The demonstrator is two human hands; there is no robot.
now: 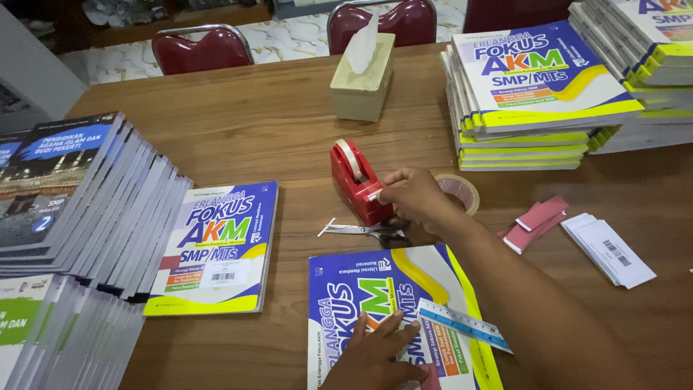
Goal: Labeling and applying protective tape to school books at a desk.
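My right hand [413, 196] pinched the tape end at the red dispenser [356, 180] while my left hand [375, 354] lay flat, fingers spread, on the workbook [346, 303] on the worktop [289, 130], nothing taped yet.

Brown wooden table [274, 123]: smooth, low sheen, visible grain. Red plastic tape dispenser [355, 180]: glossy, hard. Blue-and-yellow paperback book [375, 303]: glossy laminated cover. Metal scissors [357, 230]: bright, reflective blades. Pale blue plastic ruler [462, 325]: smooth, slightly shiny. White paper labels [608, 249]: matt. Beige tissue box [363, 76]: matt.
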